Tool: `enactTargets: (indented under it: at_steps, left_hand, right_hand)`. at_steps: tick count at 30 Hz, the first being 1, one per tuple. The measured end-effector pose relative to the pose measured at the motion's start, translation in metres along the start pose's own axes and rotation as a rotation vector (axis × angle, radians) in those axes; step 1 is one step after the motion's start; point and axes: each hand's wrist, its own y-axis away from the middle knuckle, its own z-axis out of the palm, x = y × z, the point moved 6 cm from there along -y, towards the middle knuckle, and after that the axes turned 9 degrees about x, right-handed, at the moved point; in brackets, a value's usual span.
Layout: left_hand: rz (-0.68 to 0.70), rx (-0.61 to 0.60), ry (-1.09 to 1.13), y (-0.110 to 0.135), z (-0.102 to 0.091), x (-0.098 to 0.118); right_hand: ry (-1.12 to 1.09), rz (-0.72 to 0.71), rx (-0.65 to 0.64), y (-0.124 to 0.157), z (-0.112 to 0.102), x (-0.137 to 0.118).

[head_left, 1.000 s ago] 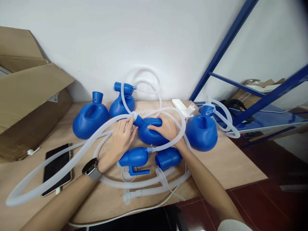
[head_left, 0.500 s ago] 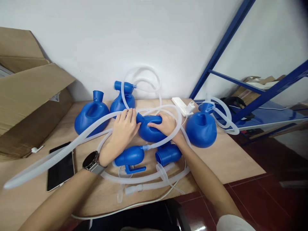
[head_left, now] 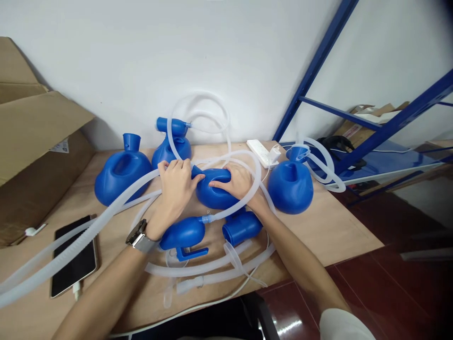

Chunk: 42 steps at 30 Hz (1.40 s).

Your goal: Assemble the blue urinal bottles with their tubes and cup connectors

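A blue plastic bottle (head_left: pixel 212 191) lies on its side in the middle of the wooden table (head_left: pixel 329 231). My right hand (head_left: pixel 238 182) is closed on its handle. My left hand (head_left: pixel 176 184) is wrapped round the end of a translucent corrugated hose (head_left: pixel 88 233) where it meets the bottle's neck. The hose runs off to the lower left. Just in front of my hands lie a blue funnel piece with a handle (head_left: pixel 182 233) and a blue cup (head_left: pixel 242 227), each joined to more hose.
Three more blue bottles stand around: far left (head_left: pixel 120 174), behind my left hand (head_left: pixel 170 146) and right (head_left: pixel 290 186). A phone (head_left: pixel 72 257) on a cable lies at the left. A cardboard box (head_left: pixel 31 141) stands far left, a power strip (head_left: pixel 260 152) behind, blue shelving (head_left: pixel 375 137) at right.
My left hand has slid up over the hose end at the bottle's neck and closed round it. The view has shifted a little to the right. My right hand stays on the handle.
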Motion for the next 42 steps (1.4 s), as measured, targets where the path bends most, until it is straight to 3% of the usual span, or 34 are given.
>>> enactTargets:
  at_steps: [3, 8, 14, 20, 27, 35, 42]
  left_hand:
    - [0.031, -0.074, -0.030, -0.003, 0.000, 0.000]
    - [0.200, -0.108, 0.043, -0.012, 0.000, 0.011]
    - [0.201, -0.291, 0.208, -0.027, 0.010, 0.010]
    - [0.109, -0.286, 0.247, -0.030, 0.008, 0.003]
    - [-0.169, -0.360, 0.448, -0.038, 0.015, -0.008]
    - [-0.035, -0.257, 0.327, -0.033, 0.019, 0.002]
    - [-0.021, -0.248, 0.347, -0.037, 0.019, 0.002]
  right_hand:
    - [0.014, 0.017, 0.013, -0.001, 0.000, 0.001]
    - [0.048, 0.012, 0.014, -0.001, -0.001, -0.001]
    - [0.082, 0.124, -0.052, -0.007, -0.003, -0.005]
    - [0.123, 0.169, -0.143, -0.017, -0.003, -0.009]
    - [0.026, 0.171, -0.145, -0.020, 0.000, -0.004]
    - [0.045, 0.175, -0.190, -0.023, 0.002, -0.006]
    - [-0.205, 0.159, -0.287, -0.029, 0.004, -0.006]
